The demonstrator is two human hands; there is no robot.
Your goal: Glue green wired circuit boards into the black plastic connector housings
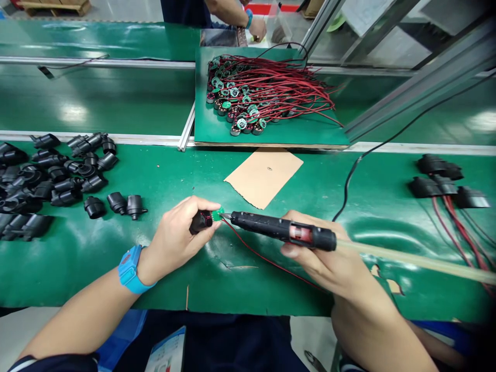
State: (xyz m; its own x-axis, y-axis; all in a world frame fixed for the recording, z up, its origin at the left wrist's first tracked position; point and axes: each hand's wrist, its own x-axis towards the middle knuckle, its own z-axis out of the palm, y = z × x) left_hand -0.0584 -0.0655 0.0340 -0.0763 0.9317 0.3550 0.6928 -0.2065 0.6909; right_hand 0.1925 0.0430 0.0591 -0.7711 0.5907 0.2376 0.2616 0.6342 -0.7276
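Between the thumb and fingers of my left hand [176,235] is a small black housing [200,222] lying on its side. Its right end shows a round green circuit board [217,213], and a red wire [263,254] trails from there across the mat. My right hand [325,258] is closed around a black pen-shaped tool [267,226] with a pointed tip. That tip meets or nearly meets the board; contact is hard to tell. A pale translucent hose [411,260] runs rightward from the tool's back end.
Many black plastic housings [50,175] lie at left. A raised green board [205,121] ahead bears motors with boards and red wires [287,88]. Brown cardboard [265,175] lies before it. Wired black housings [437,181] and a black cable [351,175] are at right. Another person's hand [256,30] shows beyond.
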